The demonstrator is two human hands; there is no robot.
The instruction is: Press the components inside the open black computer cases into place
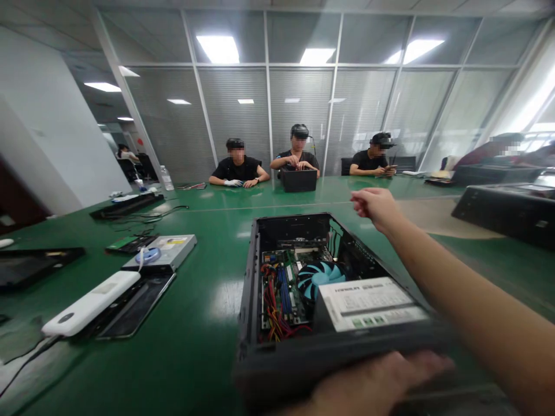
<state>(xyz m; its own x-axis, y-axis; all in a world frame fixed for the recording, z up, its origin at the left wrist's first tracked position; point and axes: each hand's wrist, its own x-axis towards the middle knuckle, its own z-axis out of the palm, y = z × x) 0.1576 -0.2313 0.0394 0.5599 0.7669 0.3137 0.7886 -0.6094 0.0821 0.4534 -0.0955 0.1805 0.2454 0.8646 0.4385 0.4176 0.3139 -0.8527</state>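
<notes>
An open black computer case (250,289) lies in front of me on the green table. Inside it are a motherboard (299,257), a fan (323,277) with light-blue blades, coloured cables (273,318) and a power supply (368,303) with a white label. My left hand (381,378), blurred, holds the case at its near wall, at the bottom of the view. Beyond the right wall of the case, my right hand (375,207) is raised with its fingers curled together. Whatever may be between those fingertips is too small to make out.
To the left lie a white power strip (93,303), an optical drive (184,251) with a blue ring on it, and a dark panel (139,306). Another black case (507,214) stands at right. Across the table, a person works in a box (299,179); others sit nearby.
</notes>
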